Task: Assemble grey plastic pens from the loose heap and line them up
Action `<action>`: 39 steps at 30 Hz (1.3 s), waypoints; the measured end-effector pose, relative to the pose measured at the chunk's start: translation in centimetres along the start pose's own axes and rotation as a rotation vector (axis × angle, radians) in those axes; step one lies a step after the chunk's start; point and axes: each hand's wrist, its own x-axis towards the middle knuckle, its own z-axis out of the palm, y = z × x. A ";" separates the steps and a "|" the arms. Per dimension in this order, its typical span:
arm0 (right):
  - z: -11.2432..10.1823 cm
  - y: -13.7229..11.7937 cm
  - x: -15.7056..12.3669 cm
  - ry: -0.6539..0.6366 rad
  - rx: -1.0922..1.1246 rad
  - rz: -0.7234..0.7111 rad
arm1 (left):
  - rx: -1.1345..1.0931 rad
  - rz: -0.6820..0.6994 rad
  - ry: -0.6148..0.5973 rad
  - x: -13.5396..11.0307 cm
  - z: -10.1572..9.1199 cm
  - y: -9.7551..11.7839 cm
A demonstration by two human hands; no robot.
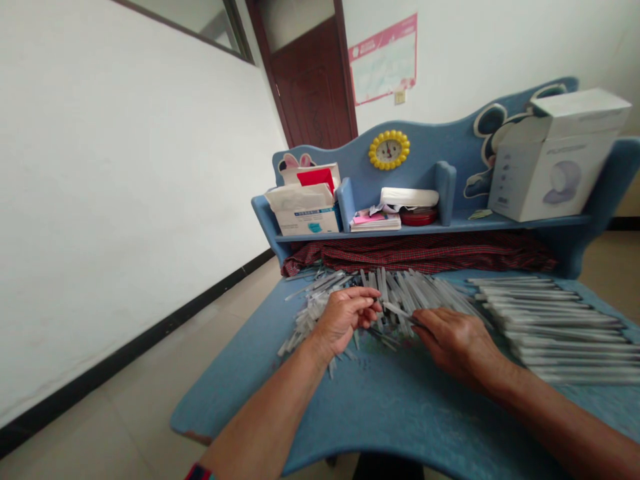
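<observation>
A heap of thin clear plastic tubes covers the middle of a blue desk. My left hand rests on the left part of the heap with its fingers curled over several tubes. My right hand lies just to the right, fingers pinched on one tube that points toward the left hand. The two hands are almost touching. A neat stack of longer tubes lies to the right of my right hand.
A blue shelf unit stands at the desk's back with a white carton, a tissue box, papers, a red tin and a yellow clock. Red plaid cloth lies under it. A wall is at left, a brown door behind.
</observation>
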 end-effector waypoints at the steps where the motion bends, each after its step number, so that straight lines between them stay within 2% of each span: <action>1: 0.0 0.0 0.0 -0.002 0.002 -0.004 | -0.008 -0.003 -0.007 0.0 0.0 0.0; 10: 0.0 -0.4 0.0 -0.020 -0.001 0.000 | 0.000 -0.001 0.006 -0.3 0.4 0.4; 15: -0.2 -0.6 0.0 -0.022 -0.001 0.009 | 0.007 -0.004 -0.027 -0.5 0.5 0.6; 21: -0.2 -0.6 0.1 -0.028 -0.007 0.011 | 0.025 0.030 -0.091 -0.7 0.6 0.5; 39: -0.2 -0.8 0.1 -0.046 -0.019 0.007 | 0.168 0.148 -0.112 -0.9 0.9 0.1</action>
